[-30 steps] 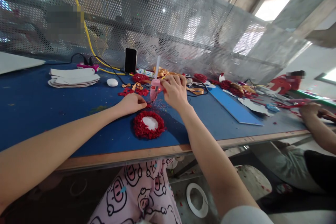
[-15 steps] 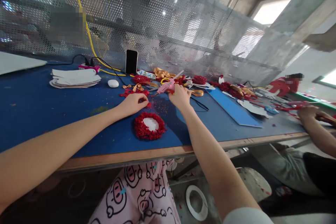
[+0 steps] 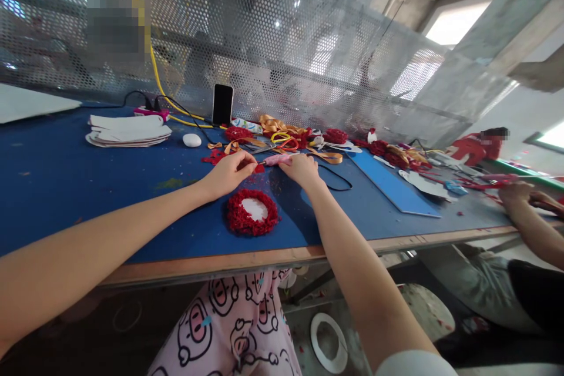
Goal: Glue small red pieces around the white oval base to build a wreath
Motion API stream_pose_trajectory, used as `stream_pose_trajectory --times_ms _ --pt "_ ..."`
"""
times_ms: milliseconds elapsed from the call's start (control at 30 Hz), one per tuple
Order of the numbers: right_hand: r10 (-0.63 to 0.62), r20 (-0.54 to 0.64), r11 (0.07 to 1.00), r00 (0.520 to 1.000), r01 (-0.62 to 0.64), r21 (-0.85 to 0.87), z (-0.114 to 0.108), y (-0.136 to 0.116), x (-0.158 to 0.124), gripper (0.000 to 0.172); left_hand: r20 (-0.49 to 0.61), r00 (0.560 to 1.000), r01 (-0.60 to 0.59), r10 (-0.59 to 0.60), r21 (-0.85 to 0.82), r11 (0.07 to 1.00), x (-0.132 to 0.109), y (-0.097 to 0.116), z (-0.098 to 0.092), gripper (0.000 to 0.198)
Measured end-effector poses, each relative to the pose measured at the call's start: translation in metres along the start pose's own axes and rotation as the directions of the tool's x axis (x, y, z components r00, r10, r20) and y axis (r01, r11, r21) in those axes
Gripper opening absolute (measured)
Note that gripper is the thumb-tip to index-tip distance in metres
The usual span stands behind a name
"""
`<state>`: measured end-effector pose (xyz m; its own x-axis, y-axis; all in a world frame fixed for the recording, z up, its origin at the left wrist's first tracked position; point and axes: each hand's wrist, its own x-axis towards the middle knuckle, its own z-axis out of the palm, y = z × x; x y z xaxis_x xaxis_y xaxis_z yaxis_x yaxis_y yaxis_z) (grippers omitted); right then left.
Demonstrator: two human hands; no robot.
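Thumb and forefinger of your left hand (image 3: 229, 173) meet in a narrow pinch at the edge of a small, flat red scrap (image 3: 259, 169), just above the blue tabletop (image 3: 145, 188). Your right hand (image 3: 302, 168) curls around a smooth pink glue gun (image 3: 278, 159), held nearly level, its slim nozzle pointing at the scrap; whether the tip touches it, you cannot tell from this view, and your palm hides the grip's rear.

Nearer to you lies a ring-shaped piece (image 3: 240, 222), its thick red border crumpled and ruffled like bunched cloth around a flat white centre (image 3: 254, 210). It sits near the table's pale edge, apart from both hands.

Behind your hands, glossy golden ribbon (image 3: 271, 123) tangles in loose loops beside yellow-handled scissors (image 3: 279, 137) and a ruffled red bundle (image 3: 237, 133). Left of these rest a smooth, rounded white object (image 3: 192, 140) and a stack of thin white sheets (image 3: 127, 132) with curved edges. To the right, a flat, rigid blue board (image 3: 392, 182) lies slantwise.
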<state>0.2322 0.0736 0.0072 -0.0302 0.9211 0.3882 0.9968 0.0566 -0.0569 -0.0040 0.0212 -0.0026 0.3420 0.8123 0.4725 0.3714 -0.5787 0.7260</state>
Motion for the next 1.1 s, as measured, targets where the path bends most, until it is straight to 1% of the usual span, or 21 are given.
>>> stream_pose_trajectory --times_ms 67,100,133,200,233,300,333,467,600,800,967,1100 --pt "-0.041 -0.122 0.997 0.992 0.049 0.066 -0.002 -0.001 0.002 0.03 -0.015 1.0 0.006 -0.006 -0.031 1.0 0.001 -0.002 0.002 0.023" --pt "-0.088 -0.182 0.986 0.979 0.111 0.123 -0.004 -0.003 0.003 0.028 -0.026 1.0 0.01 -0.011 -0.041 0.999 0.001 -0.003 0.002 0.022" --pt "-0.155 -0.233 0.961 0.96 0.202 0.19 -0.007 -0.005 0.005 0.025 -0.039 0.999 0.016 -0.018 -0.05 0.999 0.002 -0.004 0.003 0.02" --pt "-0.322 -0.277 0.854 0.905 0.404 0.327 -0.013 -0.011 0.006 0.017 -0.056 0.998 0.033 -0.037 -0.07 0.997 0.002 -0.005 0.005 0.017" --pt "-0.393 -0.286 0.791 0.874 0.48 0.38 -0.015 -0.015 0.006 0.013 -0.06 0.997 0.041 -0.046 -0.082 0.996 0.002 -0.005 0.005 0.015" --pt "-0.478 -0.309 0.682 0.823 0.569 0.46 -0.018 -0.022 0.004 0.007 -0.059 0.996 0.056 -0.063 -0.105 0.993 0.002 -0.004 0.006 0.014" --pt "-0.499 -0.309 0.648 0.81 0.585 0.487 -0.018 -0.024 0.002 0.006 -0.056 0.996 0.062 -0.069 -0.111 0.992 0.002 -0.003 0.005 0.013" --pt "-0.511 -0.285 0.579 0.811 0.57 0.583 -0.015 -0.028 -0.002 0.006 -0.043 0.996 0.078 -0.083 -0.096 0.992 0.001 -0.001 0.004 0.014" --pt "-0.522 -0.299 0.499 0.799 0.571 0.652 -0.016 -0.028 -0.004 0.007 -0.049 0.996 0.065 -0.068 -0.067 0.996 0.001 -0.002 0.003 0.017" --pt "-0.501 -0.26 0.487 0.825 0.517 0.704 -0.019 -0.029 -0.006 0.009 -0.068 0.996 0.057 -0.061 -0.048 0.997 0.001 -0.003 0.002 0.019" --pt "-0.507 -0.245 0.447 0.827 0.495 0.745 -0.019 -0.029 -0.006 0.011 -0.073 0.997 0.027 -0.03 -0.031 0.999 0.001 -0.002 0.001 0.019" --pt "-0.501 -0.254 0.449 0.827 0.499 0.741 -0.021 -0.03 -0.006 0.009 -0.076 0.997 0.015 -0.016 -0.01 1.0 0.0 0.0 0.0 0.018"
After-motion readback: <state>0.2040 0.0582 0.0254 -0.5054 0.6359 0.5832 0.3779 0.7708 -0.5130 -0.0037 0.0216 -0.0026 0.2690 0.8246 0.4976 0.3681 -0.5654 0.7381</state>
